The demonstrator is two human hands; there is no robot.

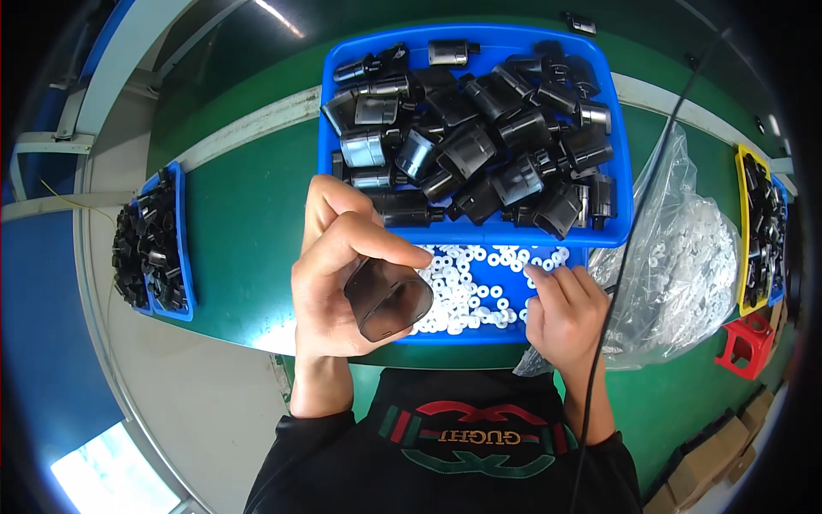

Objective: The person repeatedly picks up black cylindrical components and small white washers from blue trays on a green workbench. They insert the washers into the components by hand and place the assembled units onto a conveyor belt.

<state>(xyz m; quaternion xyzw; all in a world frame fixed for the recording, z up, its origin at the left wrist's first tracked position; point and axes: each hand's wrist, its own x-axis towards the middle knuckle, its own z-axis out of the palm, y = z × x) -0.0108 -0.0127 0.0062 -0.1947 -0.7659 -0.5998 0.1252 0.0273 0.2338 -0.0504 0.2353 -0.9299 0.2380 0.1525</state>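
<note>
My left hand point(330, 274) is closed around a hollow black plastic housing point(366, 300), its open end turned up toward me. White ring washers point(452, 295) lie scattered in a blue tray point(488, 339) below the hands. Over that tray's right side is my right hand point(567, 321), index finger reaching down to the washers and thumb apart from it. Its other fingers are curled, and I see nothing held there. Just beyond both hands stands a blue bin point(475, 236) heaped with similar black housings point(467, 150), partly overhanging the washer tray.
A clear plastic bag point(676, 265) full of white washers lies to the right. A black cable point(622, 283) hangs across the view beside my right hand. More black parts fill a blue bin point(186, 257) at left and a yellow bin point(743, 231) at right. A red stool point(743, 347) stands beyond the bag.
</note>
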